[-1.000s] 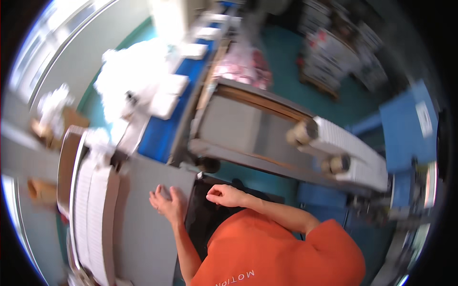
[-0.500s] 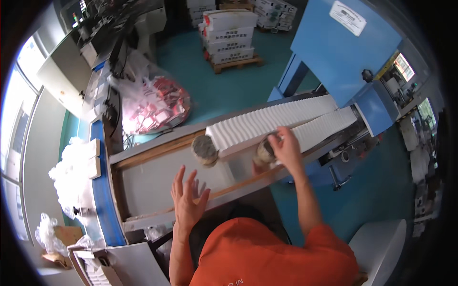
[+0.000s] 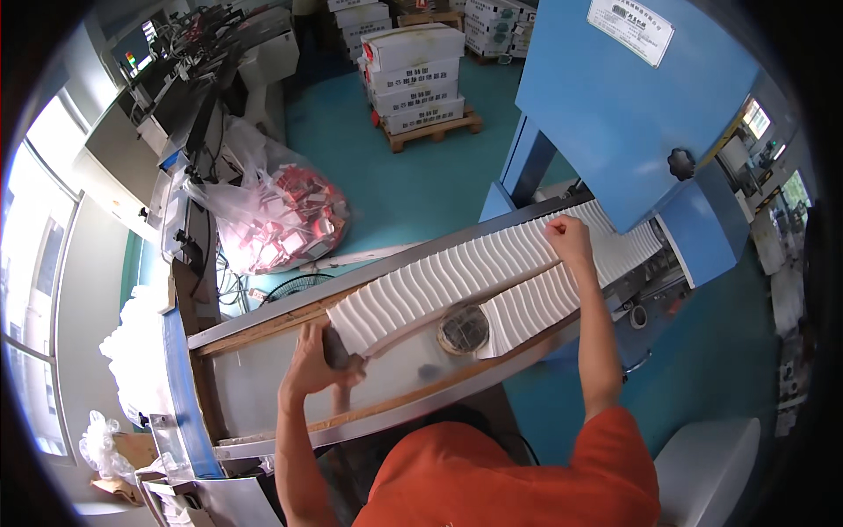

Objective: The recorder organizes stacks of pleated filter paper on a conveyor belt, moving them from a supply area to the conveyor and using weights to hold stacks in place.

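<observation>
Two rows of thin white pieces packed on edge, the longer far row (image 3: pixel 439 281) and the shorter near row (image 3: pixel 536 307), lie in a long shallow trough (image 3: pixel 255 382). What the pieces are I cannot make out. My left hand (image 3: pixel 312 364) is closed around a round grey block (image 3: pixel 335 348) against the left end of the far row. A second round block (image 3: pixel 464 330), dark-topped with a pale side, stands at the left end of the near row, untouched. On top of the far row, toward its right end, my right hand (image 3: pixel 569 239) has its fingers curled together; anything in them is hidden.
A blue machine (image 3: pixel 632 114) with a black knob stands over the trough's right end. Beyond the trough sit a clear bag of red and white scraps (image 3: pixel 285 220) and a pallet (image 3: pixel 432 132) of white boxes. A blue-edged surface (image 3: pixel 189 386) lies left.
My right hand has let go of the near-row block and moved right onto the far row. My left hand, open before, has closed on the other block. The far row's end now lies farther left.
</observation>
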Available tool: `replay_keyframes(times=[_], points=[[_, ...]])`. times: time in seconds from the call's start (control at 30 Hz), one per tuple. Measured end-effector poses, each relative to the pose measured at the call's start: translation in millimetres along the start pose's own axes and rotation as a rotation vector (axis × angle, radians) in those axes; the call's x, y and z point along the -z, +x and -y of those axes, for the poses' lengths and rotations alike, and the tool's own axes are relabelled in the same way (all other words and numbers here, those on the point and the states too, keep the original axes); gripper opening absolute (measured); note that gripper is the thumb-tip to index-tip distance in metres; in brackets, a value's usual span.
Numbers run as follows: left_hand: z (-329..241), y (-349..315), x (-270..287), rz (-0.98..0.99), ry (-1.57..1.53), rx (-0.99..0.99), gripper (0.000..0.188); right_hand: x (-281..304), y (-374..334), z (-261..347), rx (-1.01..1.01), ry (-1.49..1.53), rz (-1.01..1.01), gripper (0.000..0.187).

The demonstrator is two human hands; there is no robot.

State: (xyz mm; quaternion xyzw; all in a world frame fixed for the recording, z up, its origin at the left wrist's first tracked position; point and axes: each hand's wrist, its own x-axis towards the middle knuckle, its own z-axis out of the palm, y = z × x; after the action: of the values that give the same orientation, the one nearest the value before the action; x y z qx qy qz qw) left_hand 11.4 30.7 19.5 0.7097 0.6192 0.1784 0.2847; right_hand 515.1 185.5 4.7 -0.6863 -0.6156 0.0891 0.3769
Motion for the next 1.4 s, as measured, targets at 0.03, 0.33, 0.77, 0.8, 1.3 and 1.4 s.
replay_keyframes(times=[0.03, 0.33, 0.77, 0.8, 1.3, 1.4], points=[[13.1, -1.8, 2.5, 0.124, 0.126, -0.069, 0.109, 2.6, 4.6, -1.2, -0.020, 0.011, 0.044, 0.014], [1.7, -3.9, -7.3, -0.002, -0.693, 0.118, 0.087, -21.1, -0.6, 35.3, 0.143, -0.777, 0.259, 0.025], [72.9, -26.7, -7.8, -0.621, -1.085, 0.435, 0.081, -100.1, -72.3, 163.1, -0.206, 0.592, 1.095, 0.061], [67.2, -30.8, -2.8, -0.654, -1.126, 0.447, 0.080, -103.1, -73.1, 165.2, -0.248, 0.621, 1.079, 0.059], [127.2, -414.8, 57.2, -1.389, -1.070, 0.244, 0.075, -107.5, -305.8, 425.6, 0.302, 0.587, 1.179, 0.082], [122.3, -541.5, -1.5, -1.624, -1.118, 0.366, 0.070, -133.5, -398.8, 472.9, 0.462, 0.396, 1.371, 0.093]])
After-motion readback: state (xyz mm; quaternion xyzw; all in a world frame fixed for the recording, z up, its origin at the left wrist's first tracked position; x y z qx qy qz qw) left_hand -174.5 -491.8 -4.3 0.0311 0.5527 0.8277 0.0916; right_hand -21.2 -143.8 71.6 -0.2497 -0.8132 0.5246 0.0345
